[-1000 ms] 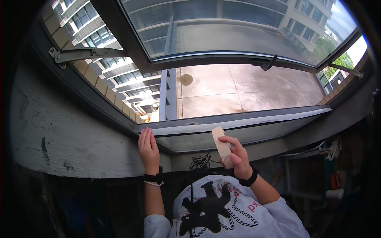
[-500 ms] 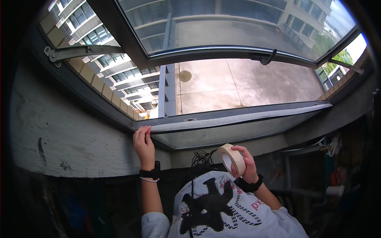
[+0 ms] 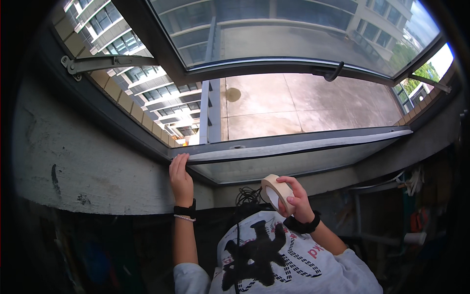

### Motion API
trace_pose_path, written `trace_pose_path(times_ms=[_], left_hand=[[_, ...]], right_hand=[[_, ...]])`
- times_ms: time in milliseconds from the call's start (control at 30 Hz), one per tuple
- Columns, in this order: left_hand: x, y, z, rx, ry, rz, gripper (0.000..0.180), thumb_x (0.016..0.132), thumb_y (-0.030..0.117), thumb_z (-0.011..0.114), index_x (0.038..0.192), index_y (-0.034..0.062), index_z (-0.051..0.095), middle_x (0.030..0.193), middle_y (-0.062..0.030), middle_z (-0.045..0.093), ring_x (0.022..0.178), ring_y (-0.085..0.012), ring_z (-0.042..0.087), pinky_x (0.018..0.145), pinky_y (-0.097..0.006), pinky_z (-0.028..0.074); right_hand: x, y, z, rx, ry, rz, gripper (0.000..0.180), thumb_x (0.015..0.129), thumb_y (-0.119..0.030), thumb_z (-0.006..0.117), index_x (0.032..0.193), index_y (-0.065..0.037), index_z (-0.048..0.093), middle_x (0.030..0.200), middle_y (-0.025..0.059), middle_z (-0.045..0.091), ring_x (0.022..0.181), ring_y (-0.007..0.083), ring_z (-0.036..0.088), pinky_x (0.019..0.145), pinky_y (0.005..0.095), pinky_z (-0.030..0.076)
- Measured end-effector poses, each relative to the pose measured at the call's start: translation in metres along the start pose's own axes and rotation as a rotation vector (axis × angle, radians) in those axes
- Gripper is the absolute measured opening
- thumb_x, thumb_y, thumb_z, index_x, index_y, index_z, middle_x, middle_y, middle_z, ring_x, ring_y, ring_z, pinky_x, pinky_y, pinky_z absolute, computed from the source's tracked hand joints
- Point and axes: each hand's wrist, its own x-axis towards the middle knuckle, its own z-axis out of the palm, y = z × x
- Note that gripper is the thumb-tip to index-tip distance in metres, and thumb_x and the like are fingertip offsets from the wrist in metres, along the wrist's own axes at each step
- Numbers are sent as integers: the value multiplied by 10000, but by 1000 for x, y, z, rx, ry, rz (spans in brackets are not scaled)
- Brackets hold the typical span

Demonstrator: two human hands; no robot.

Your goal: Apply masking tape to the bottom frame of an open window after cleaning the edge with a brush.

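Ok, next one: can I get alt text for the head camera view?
A person's left hand presses on the lower frame of an open window, while the right hand holds a roll of beige tape below the sill. Through the opening, a concrete terrace and neighbouring buildings lie far below.

Two hands show: the left hand and the right hand. One roll of tape. One strip of tape laid along the window frame. One open window sash with one handle and two hinge arms, one at the left and one at the right. Two dark wristbands, one on each wrist, plus one thin bead bracelet on the left. One white printed shirt
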Motion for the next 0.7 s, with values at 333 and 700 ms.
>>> trace_pose_path(times_ms=[333,700], left_hand=[[-35,31,23,-18,114,-163,405,892,99,443,1266,-42,374,1351,-208,315,1207,-351,359,1005,-436,284],[17,16,-4,-108,37,-57,134,874,108,503,913,2,574,925,-125,574,906,-285,525,807,-348,416]], right_hand=[[-11,-3,-11,65,84,-99,558,752,-365,462,1213,-65,366,561,63,480,426,109,451,378,210,364],[-12,-3,-8,74,73,-57,607,734,-407,519,1217,-74,367,577,62,486,441,104,460,396,206,368]])
